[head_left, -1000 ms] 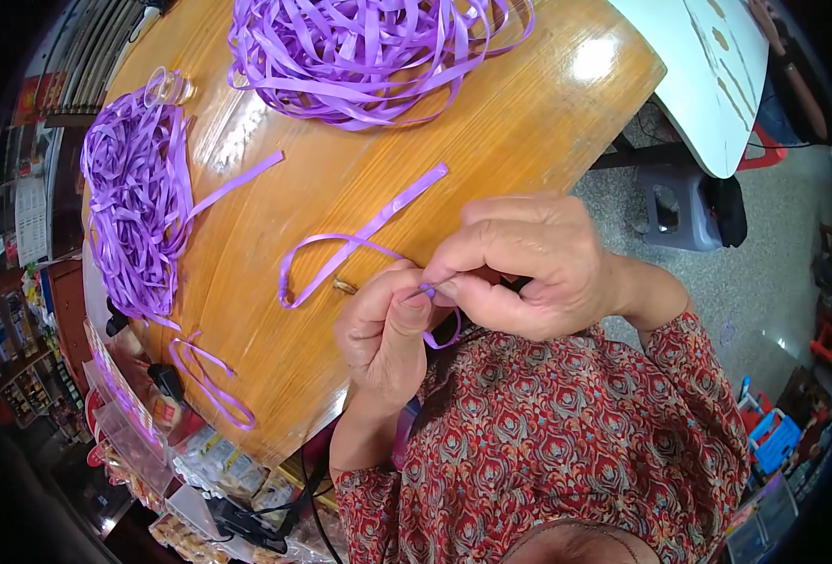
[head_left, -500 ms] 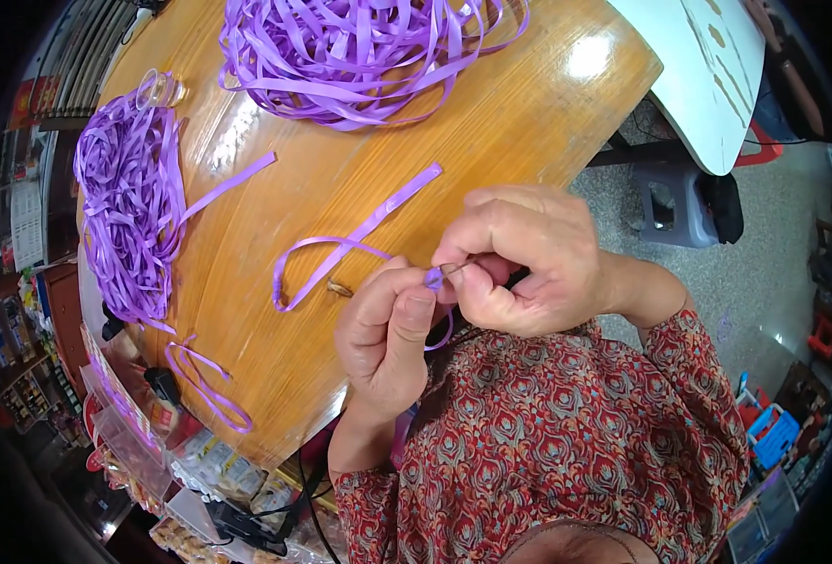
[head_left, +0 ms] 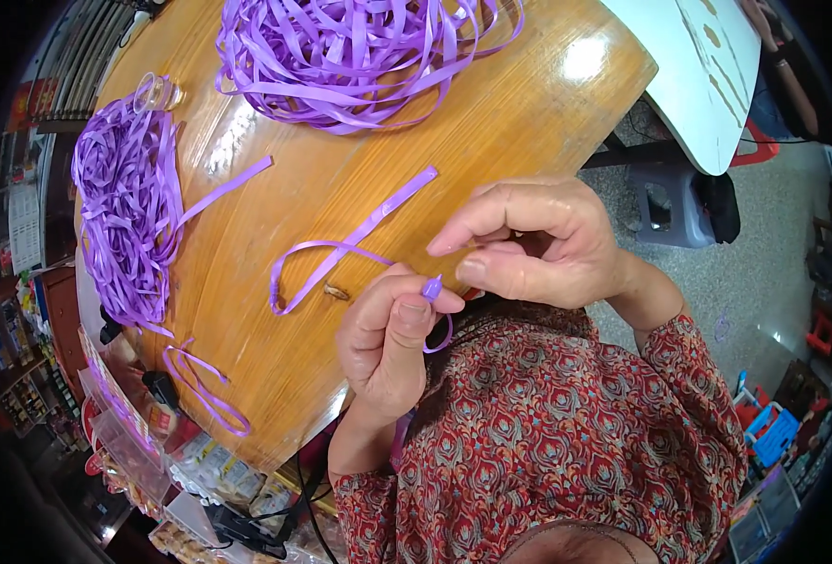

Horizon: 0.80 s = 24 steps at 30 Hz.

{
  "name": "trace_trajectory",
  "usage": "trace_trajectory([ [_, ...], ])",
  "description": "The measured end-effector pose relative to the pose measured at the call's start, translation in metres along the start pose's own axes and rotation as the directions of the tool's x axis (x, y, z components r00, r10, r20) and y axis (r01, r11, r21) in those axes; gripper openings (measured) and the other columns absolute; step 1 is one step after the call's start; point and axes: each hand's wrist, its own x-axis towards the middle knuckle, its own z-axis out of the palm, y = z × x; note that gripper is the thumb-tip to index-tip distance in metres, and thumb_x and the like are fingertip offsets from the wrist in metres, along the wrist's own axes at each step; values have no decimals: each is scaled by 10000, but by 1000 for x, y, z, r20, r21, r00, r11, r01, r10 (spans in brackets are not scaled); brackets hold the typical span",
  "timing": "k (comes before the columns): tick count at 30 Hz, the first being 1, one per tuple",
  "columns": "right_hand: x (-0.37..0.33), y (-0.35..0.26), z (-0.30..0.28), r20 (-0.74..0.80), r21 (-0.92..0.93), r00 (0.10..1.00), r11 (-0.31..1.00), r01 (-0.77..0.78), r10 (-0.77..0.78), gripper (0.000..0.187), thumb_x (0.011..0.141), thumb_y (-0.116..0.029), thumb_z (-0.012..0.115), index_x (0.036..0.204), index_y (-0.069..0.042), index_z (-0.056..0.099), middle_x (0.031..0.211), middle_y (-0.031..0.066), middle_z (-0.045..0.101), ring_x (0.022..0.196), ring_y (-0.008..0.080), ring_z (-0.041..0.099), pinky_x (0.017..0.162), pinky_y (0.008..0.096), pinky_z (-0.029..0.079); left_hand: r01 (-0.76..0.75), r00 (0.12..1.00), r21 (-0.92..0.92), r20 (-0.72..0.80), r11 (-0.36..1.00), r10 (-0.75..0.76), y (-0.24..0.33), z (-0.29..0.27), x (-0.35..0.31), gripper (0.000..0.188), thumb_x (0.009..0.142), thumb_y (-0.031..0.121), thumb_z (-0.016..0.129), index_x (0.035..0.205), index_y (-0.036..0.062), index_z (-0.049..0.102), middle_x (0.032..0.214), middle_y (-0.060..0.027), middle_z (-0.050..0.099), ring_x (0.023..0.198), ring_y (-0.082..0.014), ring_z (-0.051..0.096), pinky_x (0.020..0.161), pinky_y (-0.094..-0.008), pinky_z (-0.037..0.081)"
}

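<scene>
My left hand (head_left: 385, 340) is closed, thumb against the fingers, pinching a small folded bit of purple ribbon (head_left: 432, 289) whose pointed tip sticks up. From this hand a long tail of the same ribbon (head_left: 369, 222) loops over the wooden table and ends at a cut edge. A short loop also hangs below the fingers. To the right, my right hand (head_left: 549, 246) is held apart from the ribbon, thumb and forefinger spread. Its other fingers are curled, and whatever may lie behind them is hidden. A small brown object (head_left: 337, 291) lies beside the ribbon tail.
A large heap of purple ribbon (head_left: 341, 66) covers the table's (head_left: 519, 113) far side. Another bundle (head_left: 125, 207) lies left, with a clear plastic cup (head_left: 160, 92) at its top. A short ribbon piece (head_left: 204, 390) rests near the left edge. A stool (head_left: 665, 207) stands right.
My right hand has come away from the ribbon, and its thumb and forefinger have parted. The folded ribbon tip shows more clearly in my left hand, which stays nearly in place.
</scene>
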Motion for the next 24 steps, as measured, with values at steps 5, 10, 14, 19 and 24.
trace_trajectory([
  [5, -3, -2, -7, 103, 15, 984, 989, -148, 146, 248, 756, -44, 725, 994, 3, 677, 681, 19, 582, 543, 72, 493, 501, 231, 368, -63, 998, -90, -25, 994, 61, -4, 9, 2, 256, 965, 203, 498, 915, -17, 620, 779, -19, 559, 644, -56, 418, 582, -199, 330],
  [10, -5, 9, -4, 56, 71, 998, 997, 6, -10, 219, 760, -33, 726, 972, 4, 682, 720, 46, 632, 592, 86, 554, 532, 221, 406, 34, 998, -138, 56, 990, -26, -2, 7, 5, 256, 973, 190, 484, 930, -26, 615, 800, -12, 569, 648, -38, 403, 573, -195, 318],
  [14, -6, 3, -5, 69, 181, 984, 968, -174, 163, 136, 786, -4, 690, 918, 21, 670, 783, 68, 656, 658, 97, 590, 574, 220, 435, 38, 997, -152, 72, 988, -28, 2, 10, 8, 259, 977, 187, 476, 933, -25, 617, 779, -2, 549, 638, -35, 392, 565, -196, 311],
  [19, -7, -1, -7, 70, 174, 972, 957, -232, 223, 85, 809, 26, 647, 894, 30, 658, 826, 73, 661, 718, 95, 607, 619, 217, 458, 26, 999, -194, 36, 981, -20, 3, 16, 8, 277, 985, 199, 462, 936, -24, 619, 736, 17, 514, 575, -16, 366, 513, -188, 278],
  [24, -11, 3, -6, 48, 304, 967, 918, -254, 251, 144, 839, 2, 631, 978, 36, 646, 851, 56, 657, 766, 91, 607, 675, 210, 466, 68, 998, -207, 33, 976, -62, 5, 20, 10, 284, 987, 214, 460, 941, -20, 614, 707, 37, 489, 549, -8, 337, 492, -191, 254],
])
